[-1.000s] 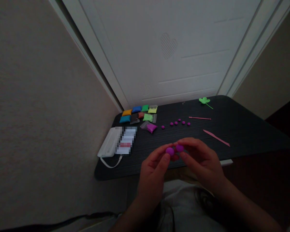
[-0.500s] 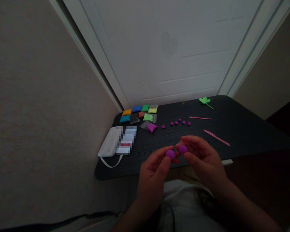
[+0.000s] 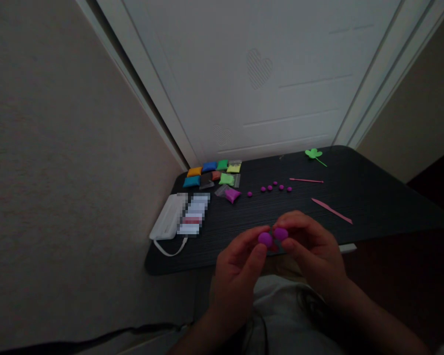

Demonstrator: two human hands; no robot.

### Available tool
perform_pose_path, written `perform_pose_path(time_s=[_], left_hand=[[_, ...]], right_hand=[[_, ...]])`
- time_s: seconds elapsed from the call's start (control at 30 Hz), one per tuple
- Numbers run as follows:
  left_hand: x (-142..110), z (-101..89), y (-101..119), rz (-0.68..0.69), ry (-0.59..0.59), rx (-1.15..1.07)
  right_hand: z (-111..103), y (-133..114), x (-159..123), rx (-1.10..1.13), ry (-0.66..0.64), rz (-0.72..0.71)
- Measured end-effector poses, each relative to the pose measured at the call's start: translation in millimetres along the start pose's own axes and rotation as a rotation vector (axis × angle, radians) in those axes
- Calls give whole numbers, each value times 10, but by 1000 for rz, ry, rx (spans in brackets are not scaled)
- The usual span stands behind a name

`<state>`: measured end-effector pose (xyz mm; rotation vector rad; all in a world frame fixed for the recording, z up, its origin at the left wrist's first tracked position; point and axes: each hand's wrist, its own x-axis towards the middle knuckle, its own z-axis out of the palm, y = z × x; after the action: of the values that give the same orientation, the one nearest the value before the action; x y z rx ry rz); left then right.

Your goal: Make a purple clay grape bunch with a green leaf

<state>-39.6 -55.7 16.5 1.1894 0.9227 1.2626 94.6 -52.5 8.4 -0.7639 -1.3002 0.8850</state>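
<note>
Purple balls [image 3: 265, 240] | one in each grip | between thumb and fingers

And here's the dark surface [image 3: 229, 222], matt with fine wood-like grain; on it, the purple packet [image 3: 232, 195] shows crinkly clear plastic, the power bank [image 3: 169, 217] to its left looks smooth white plastic, and the small purple balls [image 3: 270, 188] to its right appear smooth, matt.

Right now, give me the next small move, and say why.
I'd probably raise the left hand slightly, to level its purple ball with the matching ball in the right hand: both are pinched close together, and the left one sits a little lower in view.
</note>
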Motion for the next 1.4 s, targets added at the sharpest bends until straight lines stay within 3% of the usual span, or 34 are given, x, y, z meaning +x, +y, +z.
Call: perform_pose_path(time_s=[0.33, 0.57, 0.67, 0.9, 1.03, 1.27, 1.4], left_hand=[[5, -25, 14, 74, -39, 63], [23, -16, -3, 18, -43, 10], [64, -9, -45, -48, -35, -120], [179, -65, -98, -262, -77, -680], [220, -136, -145, -327, -7, -768], [256, -143, -198, -332, 8, -690], [239, -145, -179, -324, -19, -664]], right_hand=[[30, -6, -10, -37, 3, -19], [41, 34, -13, -33, 2, -23], [52, 75, -5, -20, 2, -4], [1, 177, 8, -23, -4, 21], [-157, 385, 274, -282, -15, 14], [-266, 1042, 1082, -1194, -474, -94], [-183, 1283, 1189, -1254, -534, -88]])
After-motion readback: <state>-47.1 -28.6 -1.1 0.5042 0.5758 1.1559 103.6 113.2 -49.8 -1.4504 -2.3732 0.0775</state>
